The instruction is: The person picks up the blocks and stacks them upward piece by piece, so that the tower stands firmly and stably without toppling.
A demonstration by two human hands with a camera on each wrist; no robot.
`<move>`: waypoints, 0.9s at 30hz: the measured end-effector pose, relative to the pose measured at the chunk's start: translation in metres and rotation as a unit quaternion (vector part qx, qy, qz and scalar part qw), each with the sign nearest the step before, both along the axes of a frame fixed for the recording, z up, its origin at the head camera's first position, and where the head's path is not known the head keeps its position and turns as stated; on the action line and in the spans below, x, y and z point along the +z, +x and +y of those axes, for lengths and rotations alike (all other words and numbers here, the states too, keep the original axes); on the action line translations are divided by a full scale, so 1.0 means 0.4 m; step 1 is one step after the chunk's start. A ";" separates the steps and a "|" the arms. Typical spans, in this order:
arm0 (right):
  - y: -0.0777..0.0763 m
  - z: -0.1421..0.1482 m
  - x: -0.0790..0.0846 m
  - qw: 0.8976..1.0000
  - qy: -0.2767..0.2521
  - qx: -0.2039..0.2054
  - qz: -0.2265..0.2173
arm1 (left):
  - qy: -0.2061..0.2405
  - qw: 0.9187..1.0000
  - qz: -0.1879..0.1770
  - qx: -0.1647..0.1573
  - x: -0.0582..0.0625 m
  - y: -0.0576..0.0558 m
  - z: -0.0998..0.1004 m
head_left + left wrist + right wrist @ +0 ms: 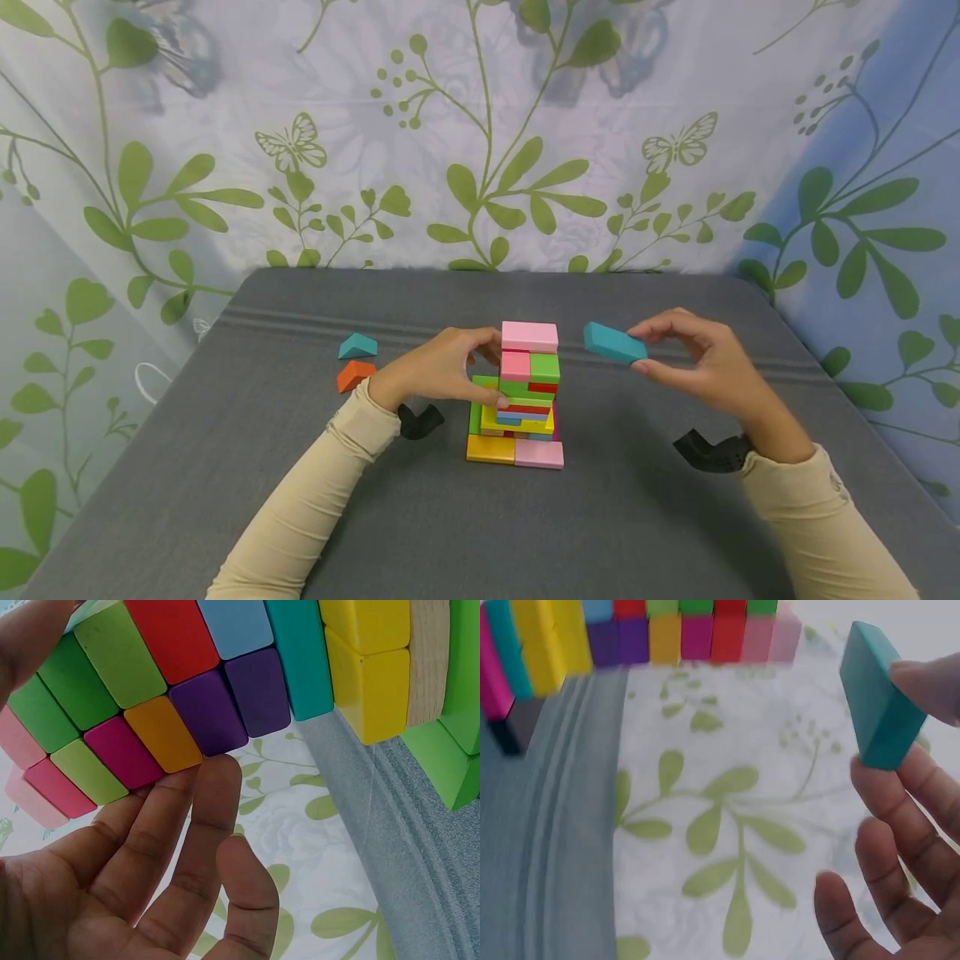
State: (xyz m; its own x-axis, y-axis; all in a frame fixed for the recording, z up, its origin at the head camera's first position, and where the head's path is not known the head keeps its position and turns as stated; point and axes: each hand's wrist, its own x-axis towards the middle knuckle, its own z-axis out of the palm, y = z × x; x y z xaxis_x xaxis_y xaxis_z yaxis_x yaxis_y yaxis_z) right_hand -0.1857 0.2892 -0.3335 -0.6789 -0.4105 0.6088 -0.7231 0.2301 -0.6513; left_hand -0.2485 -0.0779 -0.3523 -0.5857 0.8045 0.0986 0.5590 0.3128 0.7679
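Observation:
A tower of colourful wooden blocks (529, 337) stands upright on the grey tabletop, with pink blocks at its top and a wider base of yellow, pink and green ones. My left hand (442, 367) holds the tower's upper part from the left, thumb on the near side and fingers reaching behind. In the left wrist view, fingertips (217, 776) touch the purple and orange block ends. To the right of the tower, my right hand (697, 358) pinches a teal rectangular block (613, 343) between thumb and fingers. That block is raised and apart from the tower.
Left of the tower lie a teal triangular block (357, 346) and an orange triangular block (356, 375), close to my left forearm. A leaf-patterned curtain (480, 133) hangs behind the grey table (375, 517). Black straps sit at both wrists.

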 end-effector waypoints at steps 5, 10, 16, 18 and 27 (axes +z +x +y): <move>0.006 -0.050 0.008 1.000 -0.007 0.014 0.019 | 0.001 1.000 0.003 -0.001 -0.002 -0.001 0.000; 0.004 -0.095 0.007 0.997 0.039 -0.008 0.073 | 0.001 1.000 0.004 -0.003 -0.002 -0.001 0.000; 0.004 -0.144 0.006 0.989 0.083 -0.026 0.120 | -0.005 1.000 0.006 0.001 0.000 0.001 0.000; 0.006 -0.156 0.006 0.987 0.091 -0.028 0.127 | -0.008 1.000 0.004 0.002 0.001 0.001 0.001; 0.007 -0.187 0.002 0.983 0.115 -0.037 0.137 | -0.014 1.000 0.002 0.006 0.002 0.000 0.003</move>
